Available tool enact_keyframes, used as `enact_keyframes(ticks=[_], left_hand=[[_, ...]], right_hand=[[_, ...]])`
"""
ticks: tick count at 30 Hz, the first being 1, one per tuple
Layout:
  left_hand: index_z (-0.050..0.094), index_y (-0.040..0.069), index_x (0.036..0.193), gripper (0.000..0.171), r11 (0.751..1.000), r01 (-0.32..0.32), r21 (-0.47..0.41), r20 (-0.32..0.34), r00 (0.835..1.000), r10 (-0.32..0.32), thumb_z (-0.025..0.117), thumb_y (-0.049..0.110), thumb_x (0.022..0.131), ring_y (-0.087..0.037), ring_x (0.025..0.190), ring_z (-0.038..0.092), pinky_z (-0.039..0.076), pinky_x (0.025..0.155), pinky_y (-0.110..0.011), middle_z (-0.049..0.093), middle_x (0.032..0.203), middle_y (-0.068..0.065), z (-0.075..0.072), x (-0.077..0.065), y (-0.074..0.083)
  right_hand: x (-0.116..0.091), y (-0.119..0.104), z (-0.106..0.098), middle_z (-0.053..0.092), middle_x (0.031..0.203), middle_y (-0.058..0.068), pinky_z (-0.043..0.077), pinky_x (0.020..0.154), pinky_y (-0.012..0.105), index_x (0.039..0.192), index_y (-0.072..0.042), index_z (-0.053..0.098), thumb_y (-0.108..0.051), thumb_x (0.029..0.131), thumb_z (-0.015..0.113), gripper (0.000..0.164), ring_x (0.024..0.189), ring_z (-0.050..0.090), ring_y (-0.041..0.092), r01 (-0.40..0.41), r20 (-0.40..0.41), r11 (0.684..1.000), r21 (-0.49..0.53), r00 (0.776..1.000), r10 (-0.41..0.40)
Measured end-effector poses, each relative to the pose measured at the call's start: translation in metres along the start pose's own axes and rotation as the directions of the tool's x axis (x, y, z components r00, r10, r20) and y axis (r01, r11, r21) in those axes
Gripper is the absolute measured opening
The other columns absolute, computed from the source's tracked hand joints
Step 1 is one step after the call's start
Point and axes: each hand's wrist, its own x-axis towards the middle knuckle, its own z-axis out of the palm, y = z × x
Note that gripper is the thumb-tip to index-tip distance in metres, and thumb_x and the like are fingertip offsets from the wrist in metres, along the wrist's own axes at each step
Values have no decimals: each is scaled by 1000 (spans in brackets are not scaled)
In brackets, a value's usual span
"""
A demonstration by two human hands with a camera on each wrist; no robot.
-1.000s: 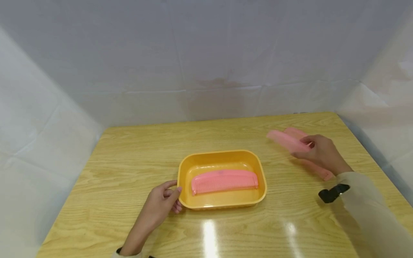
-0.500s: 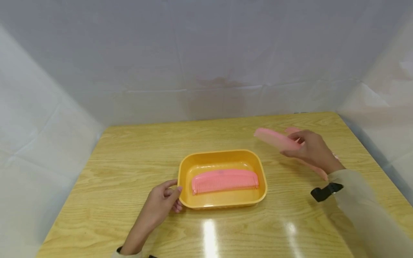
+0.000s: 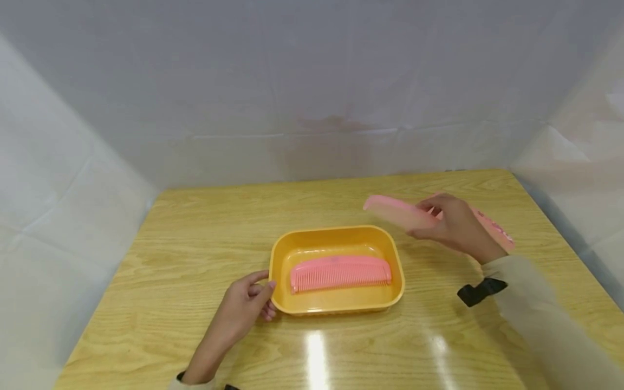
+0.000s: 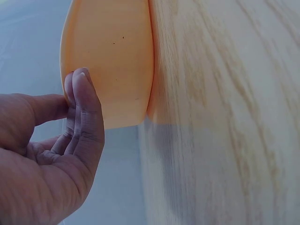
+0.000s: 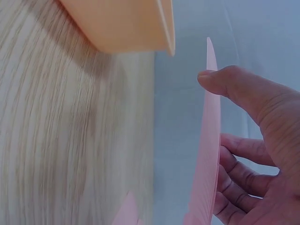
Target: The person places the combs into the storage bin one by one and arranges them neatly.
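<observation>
Pinching a pink comb [image 3: 392, 210] between thumb and fingers, the right hand [image 3: 450, 222] holds it up off the wooden table [image 3: 195, 244], while the left hand [image 3: 241, 306] grips the near end of a yellow plastic tray [image 3: 336, 301] – fingertips at its rim and outer wall. The hands are well apart, with the tray between them. The held comb reaches leftward from the right hand, its long axis slanting slightly away from the person; this hand is the nearer to the tray's far right corner. Inside the tray, rightward of the left hand, another pink comb [image 3: 341, 273] lies lengthwise – teeth toward the person. Right of the right hand lies a pink patterned piece [image 3: 492, 230], partly hidden.
</observation>
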Motion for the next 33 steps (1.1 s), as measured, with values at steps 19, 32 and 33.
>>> enact_keyframes(ticks=[19,32,33], left_hand=[[51,-6,141,42,1000,-5,13,-2,1000,5,58,12,104,-23,63,67,62,58,-34,67,75,-8,1,-1,0],[51,-6,141,41,1000,1,10,-5,1000,-1,58,12,104,-23,63,67,62,58,-35,67,75,-9,0,-2,1],[51,-6,141,41,1000,1,9,-4,1000,-1,58,12,104,-23,63,67,63,58,-35,67,75,-9,-1,-2,1]], right_hand=[[14,-42,21,65,107,12,49,66,35,122,-1,70,-38,77,90,61,90,58,25,76,70,996,47,994,-80],[16,-64,43,65,107,8,53,72,37,116,-2,72,-27,72,93,55,92,58,23,184,103,978,102,975,-195],[16,-65,45,65,106,8,53,73,37,115,-2,72,-27,72,94,55,92,58,23,194,106,976,103,973,-205]])
